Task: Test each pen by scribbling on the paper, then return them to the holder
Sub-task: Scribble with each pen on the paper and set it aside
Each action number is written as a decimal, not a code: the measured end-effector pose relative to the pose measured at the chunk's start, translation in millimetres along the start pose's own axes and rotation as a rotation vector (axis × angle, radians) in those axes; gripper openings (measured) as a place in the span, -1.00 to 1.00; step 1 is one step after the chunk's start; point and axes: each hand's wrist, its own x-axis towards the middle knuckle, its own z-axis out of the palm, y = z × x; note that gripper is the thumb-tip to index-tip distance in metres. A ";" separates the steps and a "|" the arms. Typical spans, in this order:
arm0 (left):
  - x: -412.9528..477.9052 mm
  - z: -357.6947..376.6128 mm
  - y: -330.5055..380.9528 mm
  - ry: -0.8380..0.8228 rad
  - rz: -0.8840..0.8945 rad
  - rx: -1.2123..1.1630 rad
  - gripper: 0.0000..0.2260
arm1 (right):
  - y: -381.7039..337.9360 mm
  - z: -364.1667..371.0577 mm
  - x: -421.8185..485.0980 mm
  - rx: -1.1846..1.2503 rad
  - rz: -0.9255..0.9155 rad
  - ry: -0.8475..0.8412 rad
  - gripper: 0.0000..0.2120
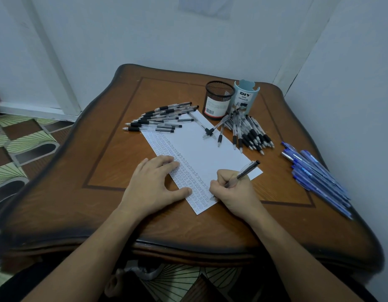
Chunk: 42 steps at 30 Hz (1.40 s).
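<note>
Presses the left hand [154, 184] flat on the near left edge of the white paper [201, 153], fingers straight and spread, thumb out along the sheet. Pinches a slim clear-barrelled pen [243, 174] in the right hand [230, 190], grip curled tight round the barrel, tip down on the near corner beside dense rows of small scribbled marks. Leans both forearms over a glossy brown wooden desk [114, 153] with a wavy dark rim and a thin inlaid border. To the right, well apart from the sheet: a slanting sheaf of blue pens [317, 177] on bare wood. Farther out, a fan of clear pens with black collars [252, 134], several tips on the paper, two crossed on it. Across the sheet's far left corner, a tidier row of matching pens [160, 119]. Farthest, upright and just beside each other: a round black wire-mesh holder [218, 99] with a white label, and a pale blue-grey organizer [246, 97] printed "DIY".
</note>
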 end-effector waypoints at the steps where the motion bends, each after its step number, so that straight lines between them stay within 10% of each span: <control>1: -0.1 0.2 0.0 0.000 0.002 0.001 -0.16 | 0.0 -0.4 0.1 0.008 0.011 -0.005 -0.60; 27: 0.5 -1.5 1.1 -0.002 0.001 -0.008 -0.13 | -6.0 1.0 -3.4 -0.031 0.025 -0.079 -0.66; 42: 0.4 -0.3 -0.3 0.000 -0.003 -0.028 -0.15 | -25.2 -12.1 14.5 0.536 0.283 0.026 -0.59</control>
